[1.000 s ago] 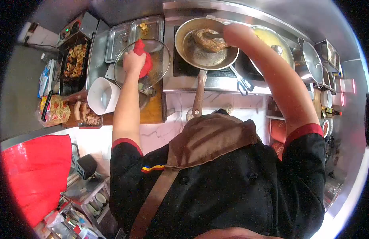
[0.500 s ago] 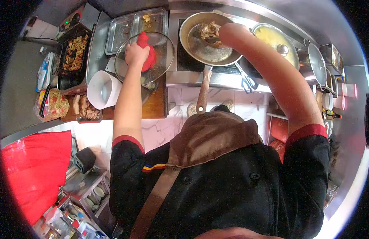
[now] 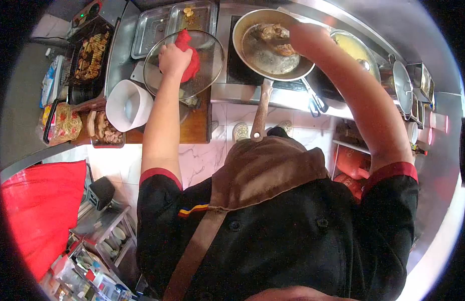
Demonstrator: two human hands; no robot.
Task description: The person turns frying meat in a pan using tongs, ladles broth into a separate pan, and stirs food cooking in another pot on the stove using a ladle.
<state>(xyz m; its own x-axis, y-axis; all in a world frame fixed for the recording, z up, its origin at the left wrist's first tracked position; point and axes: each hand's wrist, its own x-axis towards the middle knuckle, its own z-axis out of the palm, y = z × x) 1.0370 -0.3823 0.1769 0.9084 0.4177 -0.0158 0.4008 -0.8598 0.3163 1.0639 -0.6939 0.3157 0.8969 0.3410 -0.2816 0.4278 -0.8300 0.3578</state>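
Note:
My left hand [image 3: 174, 60] is closed around a bunched red cloth [image 3: 191, 69] over a round glass lid [image 3: 208, 75] above the counter at the left. Over the right side of a frying pan [image 3: 237, 45], my right hand [image 3: 309, 40] is closed on a dark utensil [image 3: 278, 41], mostly hidden by the hand, so its kind is unclear. The utensil touches a browned piece of meat [image 3: 269, 31] in the pan. Shiny liquid coats the pan's bottom, and its wooden handle [image 3: 263, 108] points toward my body.
A white tub [image 3: 117, 108] and a tray of meat [image 3: 108, 131] stand at the left, with metal trays [image 3: 147, 37] behind. Right of the pan are blue-handled scissors [image 3: 318, 103], a glass-lidded pot [image 3: 353, 47] and a steel pot [image 3: 402, 88].
The camera view has shifted slightly. The meat in the pan lies differently under the utensil, and my right hand sits a little farther right. My left hand still grips the cloth.

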